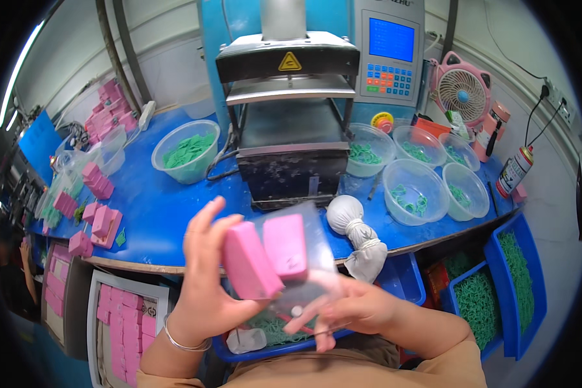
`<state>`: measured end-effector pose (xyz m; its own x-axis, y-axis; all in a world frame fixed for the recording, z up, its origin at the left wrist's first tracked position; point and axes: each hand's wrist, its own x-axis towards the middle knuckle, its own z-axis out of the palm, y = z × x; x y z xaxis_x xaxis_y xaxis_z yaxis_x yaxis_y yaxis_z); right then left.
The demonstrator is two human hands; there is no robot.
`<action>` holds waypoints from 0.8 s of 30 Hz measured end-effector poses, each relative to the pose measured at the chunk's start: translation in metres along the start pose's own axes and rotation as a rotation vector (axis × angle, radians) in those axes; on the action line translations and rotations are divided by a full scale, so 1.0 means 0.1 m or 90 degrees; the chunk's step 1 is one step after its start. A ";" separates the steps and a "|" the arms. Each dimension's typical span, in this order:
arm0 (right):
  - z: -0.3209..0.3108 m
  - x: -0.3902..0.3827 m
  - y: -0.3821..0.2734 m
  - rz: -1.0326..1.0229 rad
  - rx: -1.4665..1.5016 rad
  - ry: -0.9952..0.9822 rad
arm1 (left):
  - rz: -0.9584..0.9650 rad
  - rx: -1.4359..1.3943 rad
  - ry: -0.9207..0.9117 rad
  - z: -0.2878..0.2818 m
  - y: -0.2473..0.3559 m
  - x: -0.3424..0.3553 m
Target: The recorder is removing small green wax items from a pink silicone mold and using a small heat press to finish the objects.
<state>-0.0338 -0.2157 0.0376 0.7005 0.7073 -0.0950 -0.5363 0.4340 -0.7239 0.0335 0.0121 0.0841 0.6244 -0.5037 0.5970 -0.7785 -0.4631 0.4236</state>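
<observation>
My left hand (204,284) holds two pink rectangular blocks (265,255) side by side, thumb and fingers wrapped around the left one. My right hand (349,310) grips the lower edge of a clear plastic bag (310,258) that lies around or behind the blocks; whether they are inside it I cannot tell. Both hands are held close to my body, in front of a black press machine (288,123) on a blue table (161,207). A blue bin (271,346) with green pieces sits under my hands.
Clear bowls of green rings (187,152) (415,191) stand left and right of the press. Pink blocks (100,220) lie on the table's left. A white cloth bundle (355,236), a pink fan (462,87), a spray can (516,169) and blue bins of green rings (498,284) are to the right.
</observation>
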 end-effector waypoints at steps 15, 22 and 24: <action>-0.20 0.08 0.47 0.074 0.111 0.018 | -0.204 0.281 0.052 -0.14 -0.90 -0.10; -0.25 0.11 0.58 0.060 0.149 0.056 | 0.057 0.124 -0.140 0.32 -0.28 -0.14; -0.26 0.11 0.58 0.063 0.123 0.064 | 0.028 0.095 -0.108 0.37 -0.27 -0.23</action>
<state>-0.0453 -0.1971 -0.0235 0.6781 0.6969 -0.2334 -0.6779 0.4704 -0.5649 0.0425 0.0091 0.0334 0.6015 -0.6356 0.4840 -0.7953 -0.5339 0.2871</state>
